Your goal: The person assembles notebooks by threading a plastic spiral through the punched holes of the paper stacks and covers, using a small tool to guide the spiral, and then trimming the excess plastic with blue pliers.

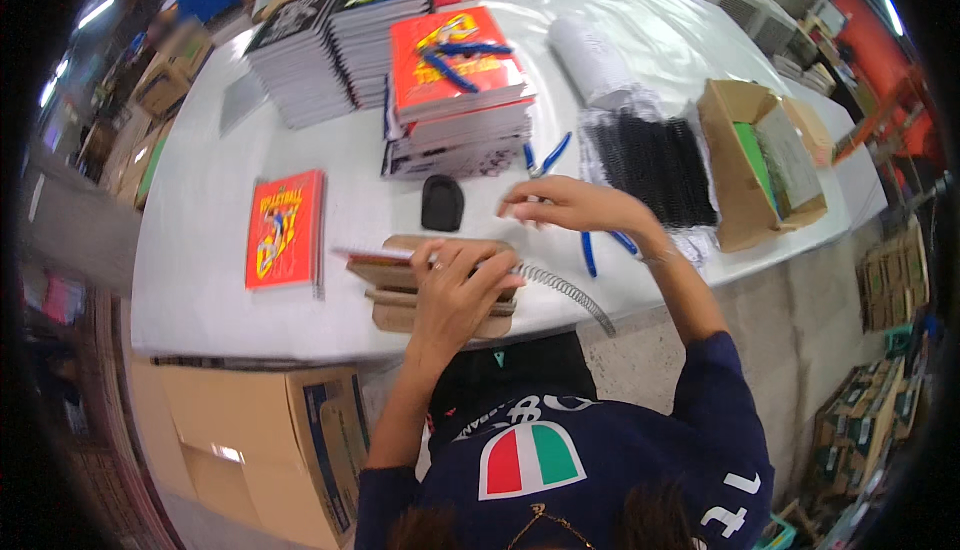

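Observation:
My left hand (460,285) is closed over a notebook (362,254) held edge-up on a brown cardboard stand (397,320). Much of that notebook is hidden under the fingers. A thin wire-like spiral coil (562,288) sticks out from its right end and curves down past the table's edge. My right hand (565,203) hovers right of the notebook, fingers loosely apart, with nothing seen in it. Beneath and around it lie blue-handled pliers (588,253), partly covered by the hand. A small black oval object (442,203) lies just beyond the stand.
On the white table, a red spiral notebook (285,232) lies at left. Behind stand stacked red-covered books (460,130) with another pair of blue pliers (455,62) on top, and spiral-bound stacks (310,70). Black coils (655,165) and an open cardboard box (745,170) are at right.

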Demonstrator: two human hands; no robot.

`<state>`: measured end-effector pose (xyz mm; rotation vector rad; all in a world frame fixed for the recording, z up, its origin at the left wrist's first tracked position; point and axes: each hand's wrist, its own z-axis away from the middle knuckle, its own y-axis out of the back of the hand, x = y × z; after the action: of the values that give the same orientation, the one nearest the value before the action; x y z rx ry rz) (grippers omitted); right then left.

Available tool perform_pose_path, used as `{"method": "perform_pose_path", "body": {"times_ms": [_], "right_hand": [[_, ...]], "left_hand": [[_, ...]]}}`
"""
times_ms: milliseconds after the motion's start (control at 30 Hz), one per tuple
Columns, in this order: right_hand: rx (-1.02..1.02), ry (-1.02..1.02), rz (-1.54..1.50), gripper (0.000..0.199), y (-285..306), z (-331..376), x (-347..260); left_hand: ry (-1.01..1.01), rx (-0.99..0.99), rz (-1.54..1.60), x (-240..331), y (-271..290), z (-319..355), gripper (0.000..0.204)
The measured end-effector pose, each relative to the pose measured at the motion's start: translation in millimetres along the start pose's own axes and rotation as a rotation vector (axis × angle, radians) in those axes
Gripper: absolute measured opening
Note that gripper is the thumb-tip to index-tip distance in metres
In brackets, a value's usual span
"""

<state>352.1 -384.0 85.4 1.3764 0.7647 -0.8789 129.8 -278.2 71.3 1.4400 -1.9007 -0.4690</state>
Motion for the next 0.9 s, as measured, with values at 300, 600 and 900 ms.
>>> {"method": "perform_pose_path", "body": {"times_ms": [300, 600, 900], "right_hand": [[0.098, 0.344, 0.519, 0.061, -75.0, -144.3, 76.0], [0.374, 0.163, 0.376, 0.072, -65.7, -58.5, 75.8], [0.086, 0.161, -1.016, 0.055, -44.7, -9.3, 22.5]], "left_hand": [[0.059, -0.030, -0.061, -7.3, 5.7, 7.1, 0.025], [0.093, -0.055, -0.035, -8.9, 2.2, 3.5, 0.024], [0.102, -0.041, -0.080, -5.3, 8.3, -0.3, 0.030]]}}
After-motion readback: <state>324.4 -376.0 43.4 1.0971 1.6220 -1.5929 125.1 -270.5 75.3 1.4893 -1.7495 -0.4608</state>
